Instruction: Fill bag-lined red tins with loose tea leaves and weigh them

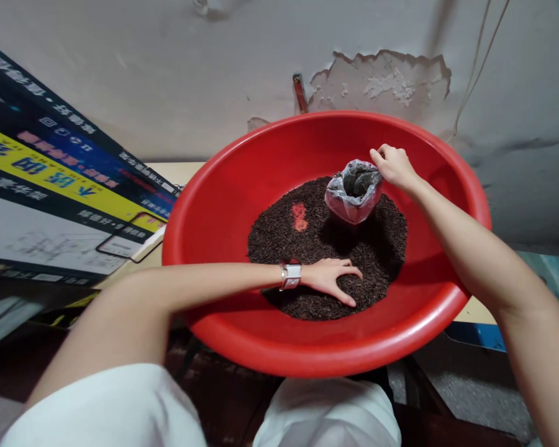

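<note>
A large red plastic basin [218,208] holds a bed of dark, loose granular material [279,248] that looks like dry leaf bits or husks. On that bed stands a small clear plastic bag [349,210], its mouth folded open at the top and dark contents showing inside. The far right edge of the bag's mouth is pinched by my right hand [394,166]. My left hand [330,278] rests on the loose material in front of the bag, fingers and thumb apart, apparently with nothing held. A light-coloured watch [290,275] is on the left wrist.
Behind the basin rises a white wall [190,74] with peeling plaster and a hanging cord [472,87]. Printed cartons [69,180] stand at the left. Under the basin is a pale tabletop [475,311]. A reddish-pink patch [299,217] shows amid the dark material.
</note>
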`<state>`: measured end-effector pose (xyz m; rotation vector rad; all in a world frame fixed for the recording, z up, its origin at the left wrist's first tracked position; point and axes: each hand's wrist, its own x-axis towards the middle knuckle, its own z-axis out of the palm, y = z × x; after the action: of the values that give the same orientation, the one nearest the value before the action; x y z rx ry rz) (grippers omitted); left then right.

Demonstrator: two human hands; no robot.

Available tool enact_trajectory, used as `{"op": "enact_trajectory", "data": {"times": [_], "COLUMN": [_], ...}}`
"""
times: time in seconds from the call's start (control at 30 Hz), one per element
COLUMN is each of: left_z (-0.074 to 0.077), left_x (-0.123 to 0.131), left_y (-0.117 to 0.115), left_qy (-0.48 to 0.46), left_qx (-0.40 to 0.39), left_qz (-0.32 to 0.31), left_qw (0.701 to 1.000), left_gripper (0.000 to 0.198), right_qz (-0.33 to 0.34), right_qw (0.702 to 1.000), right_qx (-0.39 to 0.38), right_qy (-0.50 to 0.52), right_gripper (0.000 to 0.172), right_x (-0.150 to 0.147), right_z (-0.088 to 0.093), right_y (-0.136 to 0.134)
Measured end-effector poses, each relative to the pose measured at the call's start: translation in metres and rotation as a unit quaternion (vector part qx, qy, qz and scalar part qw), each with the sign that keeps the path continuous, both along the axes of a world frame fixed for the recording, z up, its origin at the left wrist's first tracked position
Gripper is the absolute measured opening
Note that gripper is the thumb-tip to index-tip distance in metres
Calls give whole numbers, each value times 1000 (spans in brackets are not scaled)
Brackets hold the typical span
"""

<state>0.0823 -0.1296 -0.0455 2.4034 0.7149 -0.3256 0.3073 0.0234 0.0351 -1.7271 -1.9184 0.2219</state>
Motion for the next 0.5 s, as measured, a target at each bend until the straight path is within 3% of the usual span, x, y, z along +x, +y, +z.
{"op": "enact_trajectory", "data": {"times": [0.13, 0.23, 0.33, 0.5], "left_z": [7, 19, 50, 113], "left_x": [-15, -18, -12, 25], "left_y": [-13, -14, -2, 50], "left_qy": [25, -25, -164, -329], "left_qx": [49, 70, 78, 150], "left_qz": [43, 80, 132, 264], "left_qw": [998, 994, 974, 894], "left_gripper": [47, 31, 21, 26], "right_qz": [-10, -17, -26, -29], "right_qw": [1000, 1000, 1000, 1000], "right_qx": [-7, -8, 1, 1], "right_qy": [-6, -5, 1, 7], "right_gripper": [60, 58, 54, 47], "right_x": [0, 0, -2, -3], "right_z": [2, 2, 2, 3], "right_y": [-1, -2, -3, -6]}}
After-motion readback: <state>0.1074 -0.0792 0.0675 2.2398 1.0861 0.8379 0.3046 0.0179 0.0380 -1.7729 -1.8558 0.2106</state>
